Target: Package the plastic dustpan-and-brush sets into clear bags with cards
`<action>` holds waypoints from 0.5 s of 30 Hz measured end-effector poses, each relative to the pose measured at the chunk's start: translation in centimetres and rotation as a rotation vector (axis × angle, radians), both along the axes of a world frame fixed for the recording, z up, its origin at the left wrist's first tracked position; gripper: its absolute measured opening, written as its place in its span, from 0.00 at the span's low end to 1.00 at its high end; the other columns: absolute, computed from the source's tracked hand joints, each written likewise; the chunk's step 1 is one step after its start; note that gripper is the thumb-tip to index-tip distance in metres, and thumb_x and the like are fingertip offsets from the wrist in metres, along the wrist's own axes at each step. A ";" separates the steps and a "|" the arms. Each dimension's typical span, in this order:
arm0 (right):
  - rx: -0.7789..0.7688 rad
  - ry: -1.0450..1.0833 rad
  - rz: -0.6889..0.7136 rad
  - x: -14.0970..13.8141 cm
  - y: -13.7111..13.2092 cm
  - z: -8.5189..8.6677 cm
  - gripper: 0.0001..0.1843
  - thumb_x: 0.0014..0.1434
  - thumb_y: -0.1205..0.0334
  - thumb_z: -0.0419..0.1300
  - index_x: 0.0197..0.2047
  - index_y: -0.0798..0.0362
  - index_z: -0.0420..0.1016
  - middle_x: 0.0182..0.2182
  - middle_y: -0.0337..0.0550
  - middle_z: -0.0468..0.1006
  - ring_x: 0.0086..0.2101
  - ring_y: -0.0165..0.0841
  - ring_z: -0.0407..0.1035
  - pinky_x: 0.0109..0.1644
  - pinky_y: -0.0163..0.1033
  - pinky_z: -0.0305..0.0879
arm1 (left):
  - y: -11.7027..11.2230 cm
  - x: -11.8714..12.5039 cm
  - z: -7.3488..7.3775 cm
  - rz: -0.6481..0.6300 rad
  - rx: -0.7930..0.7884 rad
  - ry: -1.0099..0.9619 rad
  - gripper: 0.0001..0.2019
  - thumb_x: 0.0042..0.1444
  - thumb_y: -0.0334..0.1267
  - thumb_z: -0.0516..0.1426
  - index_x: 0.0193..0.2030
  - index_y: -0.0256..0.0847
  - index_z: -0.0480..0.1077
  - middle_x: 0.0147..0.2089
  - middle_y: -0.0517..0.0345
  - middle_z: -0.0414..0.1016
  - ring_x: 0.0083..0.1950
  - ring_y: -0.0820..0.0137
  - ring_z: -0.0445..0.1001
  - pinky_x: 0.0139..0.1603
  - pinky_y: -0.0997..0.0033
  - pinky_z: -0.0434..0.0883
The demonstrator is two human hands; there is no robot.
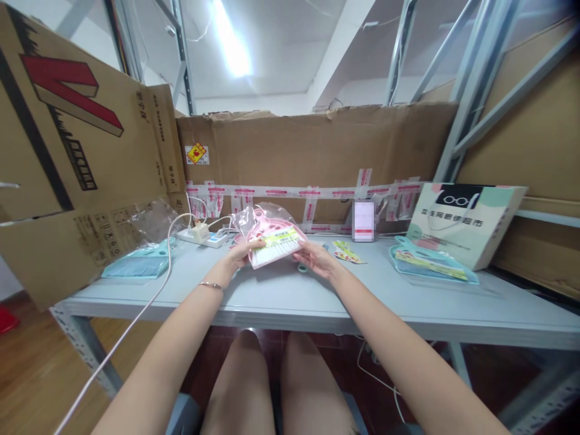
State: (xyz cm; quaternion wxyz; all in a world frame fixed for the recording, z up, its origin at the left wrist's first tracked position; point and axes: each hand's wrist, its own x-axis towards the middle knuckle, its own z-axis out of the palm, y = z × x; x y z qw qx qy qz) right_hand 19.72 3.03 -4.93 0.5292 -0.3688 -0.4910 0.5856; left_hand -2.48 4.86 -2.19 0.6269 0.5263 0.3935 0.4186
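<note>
Above the grey table (290,296), both my hands hold a pink brush and dustpan set (272,238) with white bristles and a yellow label. My left hand (240,254) grips its left side, fingers curled over the bristles. My right hand (315,257) holds the right end, fingers closed on it. A clear plastic bag (247,220) sits just behind the pink set.
A blue dustpan set (138,263) lies at the left, another blue set (430,263) at the right next to a printed paper bag (462,220). A white power strip (203,235) with a cable, small stickers (347,251) and cardboard walls (317,151) surround the table.
</note>
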 end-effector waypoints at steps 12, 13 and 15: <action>-0.107 -0.037 -0.082 0.0 0.9 -1.1 0.13 0.61 0.59 0.55 0.46 0.57 0.68 0.41 0.44 0.72 0.36 0.30 0.70 0.37 0.40 0.70 | -0.4 -0.4 0.0 0.025 -0.145 0.003 0.12 0.41 0.26 0.64 0.35 0.33 0.72 0.32 0.51 0.79 0.29 0.71 0.77 0.29 0.77 0.75; -0.094 -0.034 -0.104 0.0 0.7 -1.0 0.12 0.60 0.59 0.56 0.45 0.57 0.69 0.38 0.43 0.73 0.33 0.29 0.70 0.35 0.38 0.70 | -0.4 -0.5 0.1 0.025 -0.146 -0.004 0.12 0.41 0.26 0.64 0.35 0.32 0.72 0.32 0.51 0.79 0.30 0.71 0.77 0.30 0.78 0.74; -0.052 -0.006 -0.148 0.0 0.3 -0.6 0.11 0.56 0.60 0.60 0.41 0.58 0.70 0.34 0.42 0.74 0.30 0.28 0.70 0.31 0.36 0.70 | -0.3 -0.6 0.2 0.018 -0.145 -0.020 0.12 0.42 0.26 0.63 0.36 0.32 0.72 0.33 0.50 0.79 0.31 0.71 0.77 0.31 0.79 0.74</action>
